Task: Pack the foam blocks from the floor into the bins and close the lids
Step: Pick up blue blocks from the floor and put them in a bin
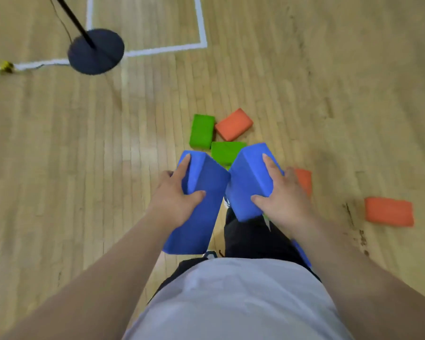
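Holding blue block each: left grip [176, 195] clasps left block [201, 192], right grip [284, 196] clasps right block [250, 177].

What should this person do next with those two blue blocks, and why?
Probably turn to find a bin and carry both over. The left hand grips one blue foam block, the right hand grips a second blue foam block, so neither can pick up more. No bin shows here; a green foam block and an orange foam block wait on the wooden floor.
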Demonstrator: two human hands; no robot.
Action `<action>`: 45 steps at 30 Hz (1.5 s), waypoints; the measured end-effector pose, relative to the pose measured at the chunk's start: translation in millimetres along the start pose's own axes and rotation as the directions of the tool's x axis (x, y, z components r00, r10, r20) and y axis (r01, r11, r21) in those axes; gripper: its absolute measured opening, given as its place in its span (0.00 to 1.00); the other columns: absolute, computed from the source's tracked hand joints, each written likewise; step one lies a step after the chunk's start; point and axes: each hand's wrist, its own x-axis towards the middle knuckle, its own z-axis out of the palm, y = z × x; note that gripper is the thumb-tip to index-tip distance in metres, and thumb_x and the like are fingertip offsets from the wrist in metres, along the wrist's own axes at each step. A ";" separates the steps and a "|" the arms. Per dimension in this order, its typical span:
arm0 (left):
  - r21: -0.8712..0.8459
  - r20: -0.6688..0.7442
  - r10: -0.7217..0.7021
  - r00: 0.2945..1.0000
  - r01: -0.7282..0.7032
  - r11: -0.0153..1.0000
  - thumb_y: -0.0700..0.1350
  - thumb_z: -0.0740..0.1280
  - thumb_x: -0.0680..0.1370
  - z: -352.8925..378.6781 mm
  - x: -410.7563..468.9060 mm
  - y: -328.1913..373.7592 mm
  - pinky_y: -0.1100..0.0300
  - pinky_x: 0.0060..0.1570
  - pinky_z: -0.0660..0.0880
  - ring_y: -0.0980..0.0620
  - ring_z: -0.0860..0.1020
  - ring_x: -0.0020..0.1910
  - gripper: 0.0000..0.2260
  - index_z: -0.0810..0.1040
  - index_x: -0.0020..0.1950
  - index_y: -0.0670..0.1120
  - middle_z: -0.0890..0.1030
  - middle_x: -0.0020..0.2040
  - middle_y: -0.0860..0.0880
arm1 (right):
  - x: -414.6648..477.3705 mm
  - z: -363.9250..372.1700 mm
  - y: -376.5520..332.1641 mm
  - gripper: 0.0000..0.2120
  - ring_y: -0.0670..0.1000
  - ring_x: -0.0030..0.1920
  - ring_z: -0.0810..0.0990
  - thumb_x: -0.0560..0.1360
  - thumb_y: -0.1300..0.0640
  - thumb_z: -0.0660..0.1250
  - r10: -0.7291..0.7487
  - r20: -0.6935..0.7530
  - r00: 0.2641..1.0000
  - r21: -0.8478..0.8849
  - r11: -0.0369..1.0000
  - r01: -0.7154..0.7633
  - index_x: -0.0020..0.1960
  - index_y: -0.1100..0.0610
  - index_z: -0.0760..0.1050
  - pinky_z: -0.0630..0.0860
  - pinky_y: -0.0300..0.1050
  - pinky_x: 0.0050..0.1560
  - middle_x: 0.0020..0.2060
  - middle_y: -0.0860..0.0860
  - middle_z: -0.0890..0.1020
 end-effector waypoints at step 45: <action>-0.220 0.685 0.602 0.410 -0.672 0.707 0.62 0.74 0.68 709.1 -274.1 618.0 0.50 0.60 0.78 0.58 0.77 0.59 0.43 0.53 0.77 0.73 0.72 0.67 0.55 | -406.1 -269.5 748.9 0.45 0.49 0.55 0.74 0.73 0.41 0.71 0.889 -0.273 0.369 0.703 0.446 -0.555 0.79 0.30 0.45 0.76 0.46 0.51 0.63 0.46 0.65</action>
